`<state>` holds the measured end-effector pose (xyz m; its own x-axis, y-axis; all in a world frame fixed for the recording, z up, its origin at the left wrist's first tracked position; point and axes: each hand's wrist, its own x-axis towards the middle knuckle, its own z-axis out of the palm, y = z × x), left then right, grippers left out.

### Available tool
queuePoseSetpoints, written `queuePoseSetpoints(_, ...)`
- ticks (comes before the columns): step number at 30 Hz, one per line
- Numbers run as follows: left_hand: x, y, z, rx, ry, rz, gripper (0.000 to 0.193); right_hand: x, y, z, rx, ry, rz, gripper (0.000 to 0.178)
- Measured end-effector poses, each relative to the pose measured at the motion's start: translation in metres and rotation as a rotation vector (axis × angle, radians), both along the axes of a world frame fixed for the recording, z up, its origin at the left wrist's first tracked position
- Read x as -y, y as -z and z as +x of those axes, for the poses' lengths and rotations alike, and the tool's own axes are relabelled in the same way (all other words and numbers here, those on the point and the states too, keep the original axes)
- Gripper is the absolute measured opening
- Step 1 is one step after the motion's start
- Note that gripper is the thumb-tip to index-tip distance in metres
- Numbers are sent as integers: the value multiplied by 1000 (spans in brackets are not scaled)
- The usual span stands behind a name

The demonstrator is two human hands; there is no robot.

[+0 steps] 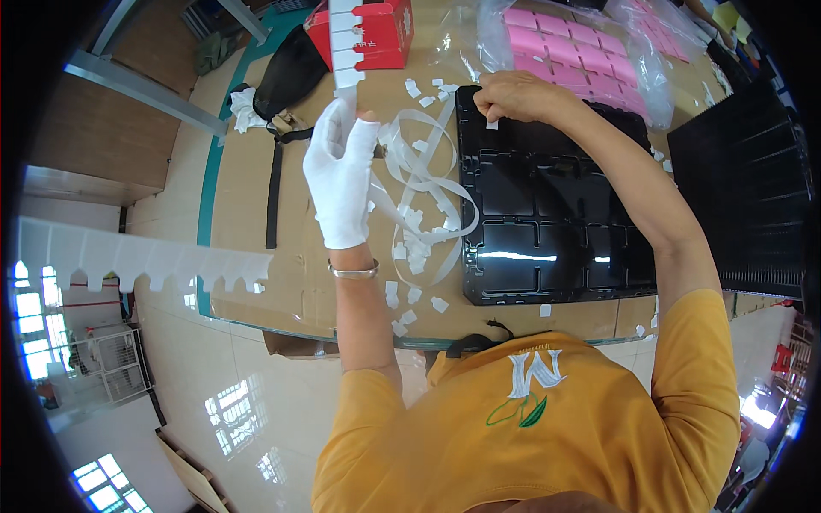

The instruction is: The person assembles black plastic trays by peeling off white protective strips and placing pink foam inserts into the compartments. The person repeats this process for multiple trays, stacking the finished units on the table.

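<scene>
My left hand (339, 171) wears a white glove with the thumb tip bare. Its fingers are closed on a white strip with notched, tab-like edges (346, 38), which rises away from them. My bare right hand (520, 96) is over the far left corner of a black moulded plastic tray (513, 201). Its fingers are bent together, with a small white tab (492, 125) showing just under their tips, against the tray. Whether the fingers grip the tab or press it is partly hidden. Between the hands lies a loose tangle of translucent ribbon (428, 179).
Small white scraps (415, 248) litter the cardboard-covered table (248, 282). Pink moulded trays (573, 51) in clear plastic lie at the back. More black trays (744, 188) stand at right. A red box (385, 34) and black bag (295, 73) sit far left. Another notched strip (145, 256) crosses the left foreground.
</scene>
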<state>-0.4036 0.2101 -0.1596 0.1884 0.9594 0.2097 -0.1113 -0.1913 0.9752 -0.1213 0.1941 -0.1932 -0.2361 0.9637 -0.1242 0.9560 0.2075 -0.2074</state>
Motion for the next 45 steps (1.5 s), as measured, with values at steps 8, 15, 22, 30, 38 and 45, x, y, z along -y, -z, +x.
queuePoseSetpoints(8,0,10,13,-2,85,-75,26,6,6,-5,-38,246,42,18)
queuePoseSetpoints(15,10,7,15,66,209,-164,27,22,-40,-78,-988,453,257,26)
queuePoseSetpoints(22,21,4,21,-134,105,29,22,24,-61,-108,-972,483,314,32)
queuePoseSetpoints(30,2,24,27,-379,-202,801,15,60,-94,-107,-1058,477,199,22)
queuePoseSetpoints(38,3,10,32,34,-17,333,20,118,-91,-74,-681,21,-322,18)
queuePoseSetpoints(45,-7,-34,-4,-87,-146,292,27,145,-18,-95,-291,-104,-260,19)
